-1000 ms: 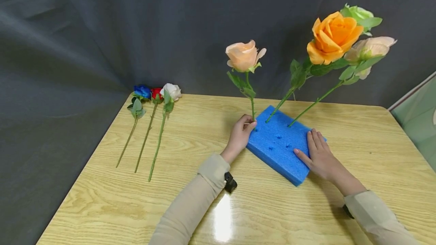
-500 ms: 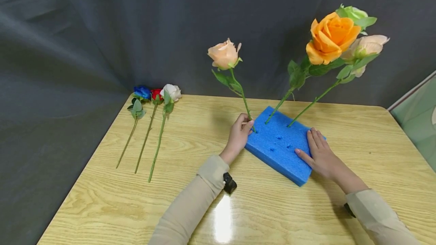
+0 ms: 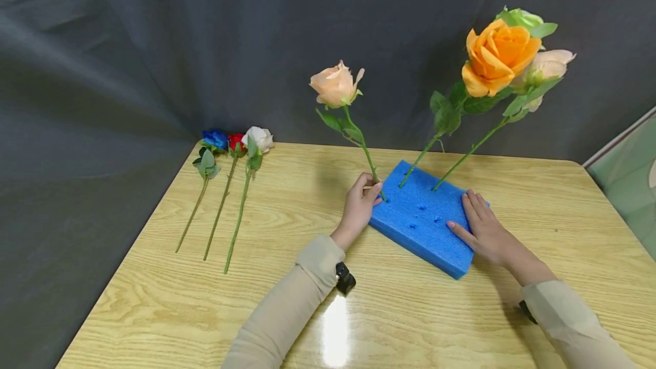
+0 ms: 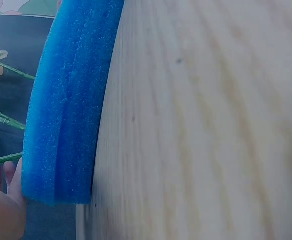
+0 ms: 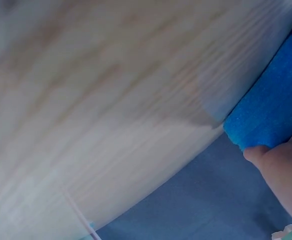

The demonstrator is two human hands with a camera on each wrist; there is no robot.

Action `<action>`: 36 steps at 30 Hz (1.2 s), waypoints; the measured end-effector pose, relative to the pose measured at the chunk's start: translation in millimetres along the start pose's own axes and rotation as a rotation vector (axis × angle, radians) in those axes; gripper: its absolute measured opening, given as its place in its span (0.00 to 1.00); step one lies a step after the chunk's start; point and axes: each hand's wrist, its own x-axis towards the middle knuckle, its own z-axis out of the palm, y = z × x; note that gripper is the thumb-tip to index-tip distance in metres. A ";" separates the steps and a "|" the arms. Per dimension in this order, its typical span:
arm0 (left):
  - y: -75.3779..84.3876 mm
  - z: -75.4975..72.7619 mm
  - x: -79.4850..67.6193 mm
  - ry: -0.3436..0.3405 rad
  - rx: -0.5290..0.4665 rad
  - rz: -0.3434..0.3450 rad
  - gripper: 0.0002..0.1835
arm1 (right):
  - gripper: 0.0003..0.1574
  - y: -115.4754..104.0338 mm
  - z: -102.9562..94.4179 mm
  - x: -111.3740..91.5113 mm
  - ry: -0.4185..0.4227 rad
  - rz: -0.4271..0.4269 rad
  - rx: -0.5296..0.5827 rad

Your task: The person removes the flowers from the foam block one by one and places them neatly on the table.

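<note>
My left hand point(image 3: 359, 204) pinches the lower stem of a peach artificial rose point(image 3: 334, 85) between thumb and fingers. That stem enters a hole near the left corner of a blue foam block point(image 3: 435, 244), and the flower leans left. On the block's right edge rests my right hand point(image 3: 487, 235), its fingers straight and thumb spread over the top. An orange rose point(image 3: 497, 61), a green rose point(image 3: 528, 19) and a pale peach rose point(image 3: 550, 64) rise from the block, leaning right. In the left wrist view, the left hand point(image 4: 3, 215) holds the stem beside the foam's end.
At the table's left lie a blue rose point(image 3: 214, 139), a red rose point(image 3: 236, 141) and a white rose point(image 3: 258, 138), stems toward the front. Several holes show in the foam's top. A dark curtain point(image 3: 297, 33) hangs behind the wooden table point(image 3: 169, 306).
The peach rose in my left hand has tipped left from nearly upright. The foam block has turned slightly under my hands, and the blooms on the right have swung a little left.
</note>
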 end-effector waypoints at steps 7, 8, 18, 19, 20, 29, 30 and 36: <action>4.0 -0.3 0.8 -0.005 -0.010 0.040 0.15 | 0.52 2.4 -2.9 3.0 0.003 -0.006 -0.001; 5.3 -0.5 0.8 -0.006 -0.012 0.046 0.15 | 0.52 3.1 -3.4 3.4 0.003 -0.008 -0.002; 14.4 -5.3 -1.1 -0.023 -0.035 0.020 0.13 | 0.49 15.6 -10.2 4.2 -0.007 -0.052 0.022; 14.9 -6.0 -1.5 -0.024 -0.039 0.010 0.13 | 0.49 16.8 -10.6 4.2 -0.005 -0.059 0.021; 15.7 -6.8 -2.1 -0.026 -0.048 -0.002 0.13 | 0.49 17.5 -11.0 4.2 -0.005 -0.063 0.018; 20.3 -24.0 -11.8 -0.055 -0.030 -0.057 0.15 | 0.47 11.5 -9.3 5.8 0.037 -0.043 -0.060; 19.7 -27.2 -13.3 -0.060 -0.017 -0.055 0.15 | 0.46 10.2 -8.2 5.6 0.043 -0.040 -0.069; 21.5 -45.4 -21.1 -0.069 -0.004 -0.065 0.16 | 0.45 2.9 -5.1 3.5 0.050 -0.038 -0.086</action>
